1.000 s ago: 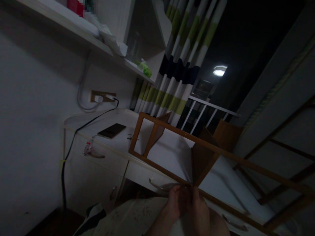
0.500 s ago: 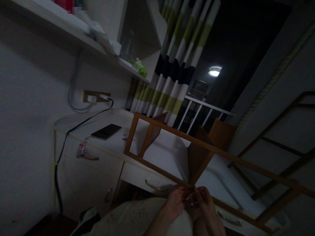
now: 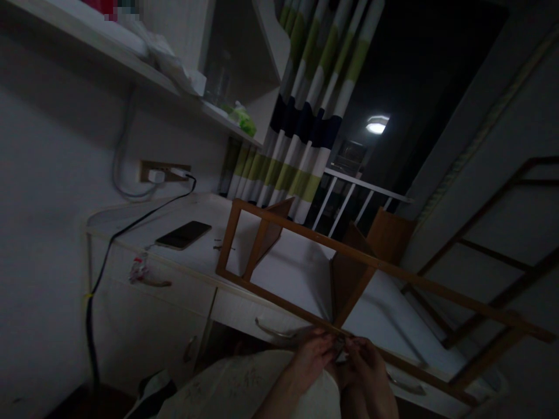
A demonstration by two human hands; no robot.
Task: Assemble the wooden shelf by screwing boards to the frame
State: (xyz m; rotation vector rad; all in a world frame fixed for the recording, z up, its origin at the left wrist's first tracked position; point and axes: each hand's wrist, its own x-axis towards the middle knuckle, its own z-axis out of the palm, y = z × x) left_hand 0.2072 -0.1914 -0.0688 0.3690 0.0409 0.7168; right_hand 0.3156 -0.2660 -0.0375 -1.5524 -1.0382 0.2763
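Observation:
A brown wooden shelf frame [image 3: 283, 302] lies on its side across the white desk, its cross panels standing upright. At its near rail, below the joint with the middle panel, both hands meet. My left hand [image 3: 312, 355] has its fingers curled against the rail; their tips are partly hidden in shadow. Just to the right, my right hand [image 3: 364, 364] is closed in a pinch at the same joint. Something thin and shiny shows between the hands, too dark and small to name. Several small screws [image 3: 222, 247] lie on the desk left of the frame.
A smartphone [image 3: 183, 235] lies on the white desk [image 3: 144, 212], near a wall socket [image 3: 163, 172] with plugs and a black cable [image 3: 117, 233]. Drawer handles [image 3: 275, 330] stick out below. A shelf [image 3: 174, 87] overhangs the left; a striped curtain [image 3: 301, 145] hangs behind.
The view has shifted slightly. The right fingers have turned a little at the joint, and the left fingers lie flatter against the rail. The frame stays in place on the desk.

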